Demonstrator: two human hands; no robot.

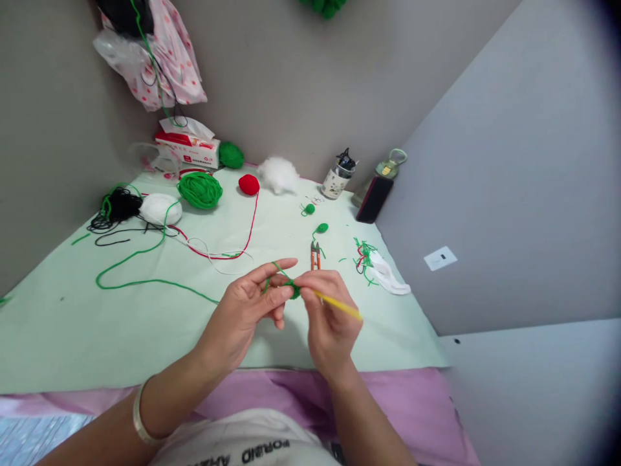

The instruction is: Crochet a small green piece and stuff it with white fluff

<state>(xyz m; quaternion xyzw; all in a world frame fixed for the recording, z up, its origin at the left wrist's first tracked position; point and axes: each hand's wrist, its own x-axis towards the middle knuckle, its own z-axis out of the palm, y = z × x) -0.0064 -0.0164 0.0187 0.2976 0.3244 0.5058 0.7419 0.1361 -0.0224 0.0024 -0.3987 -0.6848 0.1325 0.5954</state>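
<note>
My left hand (252, 307) pinches a small green crochet piece (292, 288) between thumb and fingers, with green yarn (145, 282) looped over the raised forefinger. My right hand (327, 317) is closed on a yellow crochet hook (339, 307), its tip at the green piece. Both hands hover above the pale green table (72, 323), near its front edge. The yarn strand trails left across the table to a green yarn ball (200, 189).
Orange snips (315, 255) lie just beyond the hands. Small green crochet bits (320, 228), yarn scraps (365, 256) and white cloth (391, 277) sit right. At the back are red yarn (249, 184), white stuffing (279, 173), black yarn (119, 206), a tissue box (187, 147), a cup (337, 181) and a phone (374, 199).
</note>
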